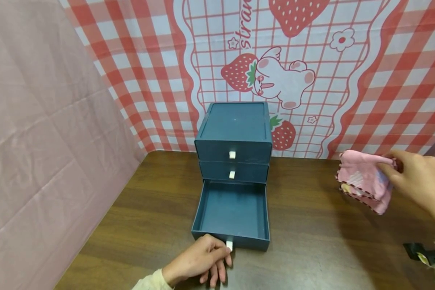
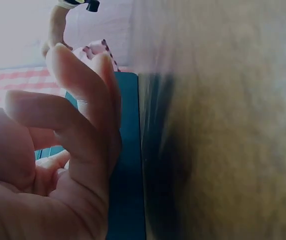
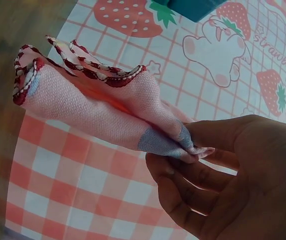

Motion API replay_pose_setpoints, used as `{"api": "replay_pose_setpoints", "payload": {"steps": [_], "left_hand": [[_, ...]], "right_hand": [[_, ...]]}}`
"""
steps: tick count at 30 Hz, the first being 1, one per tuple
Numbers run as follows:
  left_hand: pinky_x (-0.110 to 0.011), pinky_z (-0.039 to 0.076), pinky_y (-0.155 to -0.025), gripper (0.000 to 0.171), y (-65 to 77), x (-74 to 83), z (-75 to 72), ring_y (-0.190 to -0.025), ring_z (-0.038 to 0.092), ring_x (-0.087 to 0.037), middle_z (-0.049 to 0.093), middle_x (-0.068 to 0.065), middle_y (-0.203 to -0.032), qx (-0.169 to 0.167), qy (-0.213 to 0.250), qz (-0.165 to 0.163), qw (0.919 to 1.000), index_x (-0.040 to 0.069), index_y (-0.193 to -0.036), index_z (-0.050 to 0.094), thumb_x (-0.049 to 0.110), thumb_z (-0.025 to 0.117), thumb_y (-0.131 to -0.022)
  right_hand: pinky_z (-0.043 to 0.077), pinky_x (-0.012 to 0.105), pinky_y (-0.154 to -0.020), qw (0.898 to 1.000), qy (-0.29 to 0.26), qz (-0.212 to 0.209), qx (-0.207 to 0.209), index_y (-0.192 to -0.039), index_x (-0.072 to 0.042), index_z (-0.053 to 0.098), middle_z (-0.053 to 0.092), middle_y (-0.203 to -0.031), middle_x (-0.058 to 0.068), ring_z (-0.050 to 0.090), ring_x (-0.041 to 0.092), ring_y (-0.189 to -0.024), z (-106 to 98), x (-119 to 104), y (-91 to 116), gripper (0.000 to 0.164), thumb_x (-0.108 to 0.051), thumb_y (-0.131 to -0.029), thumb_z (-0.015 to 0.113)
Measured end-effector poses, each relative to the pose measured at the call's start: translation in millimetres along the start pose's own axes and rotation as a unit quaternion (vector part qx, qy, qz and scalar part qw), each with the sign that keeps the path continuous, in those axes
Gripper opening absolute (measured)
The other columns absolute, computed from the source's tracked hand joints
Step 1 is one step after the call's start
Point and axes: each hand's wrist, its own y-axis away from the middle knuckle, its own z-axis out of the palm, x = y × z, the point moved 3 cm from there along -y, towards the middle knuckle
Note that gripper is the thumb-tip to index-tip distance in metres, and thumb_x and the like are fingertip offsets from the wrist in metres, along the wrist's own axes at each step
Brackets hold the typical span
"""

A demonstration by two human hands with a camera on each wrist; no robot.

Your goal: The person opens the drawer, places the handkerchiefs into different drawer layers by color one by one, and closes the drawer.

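A dark teal drawer unit [image 1: 233, 121] stands against the back cloth, its bottom drawer [image 1: 235, 209] pulled out with a bare inside. At that drawer's front, my left hand [image 1: 204, 257] pinches the small white handle [image 1: 229, 245] between thumb and finger; the remaining fingers hang loosely curled below. In the left wrist view the handle is hidden behind the fingers. On the right, my right hand [image 1: 420, 181] holds up a folded pink cloth [image 1: 364, 177] with dark red and white stitched edging. The right wrist view shows the cloth [image 3: 93, 107] gathered between thumb and fingers, its folds spreading outward.
Two upper drawers, a top one [image 1: 214, 151] and a middle one [image 1: 214, 171], are closed. A red-and-white checked strawberry cloth [image 1: 159, 80] hangs behind the wooden table [image 1: 304, 225]. Pale pink fabric [image 1: 50, 141] covers the left side.
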Motion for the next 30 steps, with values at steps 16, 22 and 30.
{"api": "replay_pose_setpoints", "payload": {"steps": [16, 22, 30], "left_hand": [[-0.018, 0.03, -0.029, 0.034, 11.6, -1.2, 1.8, -0.033, 0.048, -0.006, 0.061, -0.005, -0.051, 0.004, -0.048, 0.009, 0.9988, -0.003, -0.08, 0.064, 0.017, 0.051, -0.104], [-0.017, 0.031, -0.03, 0.034, 15.9, 1.3, 1.2, -0.034, 0.047, -0.004, 0.061, 0.001, -0.051, 0.003, -0.079, -0.004, 0.9968, 0.003, -0.078, 0.066, 0.02, 0.052, -0.104], [-0.017, 0.031, -0.029, 0.034, 15.3, -1.4, 1.9, -0.034, 0.048, -0.004, 0.062, -0.001, -0.052, 0.015, -0.082, -0.004, 0.9965, 0.006, -0.083, 0.068, 0.026, 0.051, -0.105]], "right_hand": [[0.028, 0.037, -0.049, 1.0, 0.015, -0.016, 0.017, -0.093, 0.007, 0.058, 0.046, -0.058, 0.008, 0.042, 0.025, -0.05, -6.2, -17.7, 1.3, 0.021, -0.012, -0.093, 0.067], [0.028, 0.036, -0.049, 0.999, 0.009, -0.03, 0.036, -0.094, 0.008, 0.059, 0.047, -0.058, 0.008, 0.041, 0.023, -0.048, -8.8, -22.1, 3.1, 0.022, -0.012, -0.094, 0.065], [0.027, 0.034, -0.048, 0.998, 0.004, -0.039, 0.044, -0.096, 0.009, 0.06, 0.047, -0.057, 0.007, 0.039, 0.02, -0.047, -11.0, -27.7, 4.8, 0.021, -0.011, -0.094, 0.065]]}}
